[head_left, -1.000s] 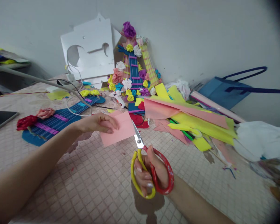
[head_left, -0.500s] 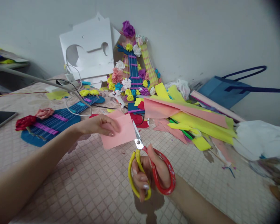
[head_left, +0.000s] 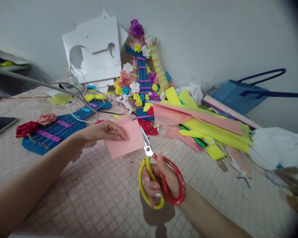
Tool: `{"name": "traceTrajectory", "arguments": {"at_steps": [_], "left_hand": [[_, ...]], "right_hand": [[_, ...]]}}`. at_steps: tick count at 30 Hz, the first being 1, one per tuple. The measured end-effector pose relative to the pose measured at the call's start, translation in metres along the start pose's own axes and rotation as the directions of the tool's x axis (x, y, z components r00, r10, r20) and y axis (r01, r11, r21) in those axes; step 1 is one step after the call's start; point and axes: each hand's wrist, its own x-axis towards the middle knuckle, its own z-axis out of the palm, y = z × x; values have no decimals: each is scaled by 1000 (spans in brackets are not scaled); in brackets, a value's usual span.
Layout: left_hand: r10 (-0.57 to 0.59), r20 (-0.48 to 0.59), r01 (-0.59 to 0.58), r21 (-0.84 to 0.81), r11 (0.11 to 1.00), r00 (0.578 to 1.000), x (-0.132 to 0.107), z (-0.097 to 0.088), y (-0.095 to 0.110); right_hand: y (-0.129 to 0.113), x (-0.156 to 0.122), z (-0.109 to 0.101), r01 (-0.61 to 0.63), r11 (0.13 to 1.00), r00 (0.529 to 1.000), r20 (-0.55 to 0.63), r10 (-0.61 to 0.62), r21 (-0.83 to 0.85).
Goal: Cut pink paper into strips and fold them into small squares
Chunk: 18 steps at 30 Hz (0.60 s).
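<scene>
- My left hand (head_left: 106,131) pinches the thin pink paper square (head_left: 130,143) in the middle of the frame. My thumb is under it and my fingers lie flat on top, closed on its left side.
- The paper is up in the air, a little above the pink tiled table cover (head_left: 96,198).
- My right hand (head_left: 161,183) is wrapped tight in the loops of the scissors with one yellow and one red handle (head_left: 149,154), at the lower middle.
- The blades point up and touch the paper's right edge. They look almost shut.
- I think the paper is very light and floppy, and it can tear or bend fast. It is best to hold it close to the blades so it stays flat.
- A pile of yellow and pink paper sheets (head_left: 208,129) lies to the right. A blue paper guitar with flowers (head_left: 57,127) lies to the left.
</scene>
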Motion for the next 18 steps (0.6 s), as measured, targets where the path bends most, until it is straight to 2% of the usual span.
{"name": "traceTrajectory", "arguments": {"at_steps": [9,18], "left_hand": [[-1,10,1,11,1000,1000,0,-3,-2],[1,83,2,-28,1000,997,1,7,3]], "right_hand": [[2,-1,-1,-39,999,999,-27,38,-19],[1,-3,-2,-42,999,999,10,42,-23]]}}
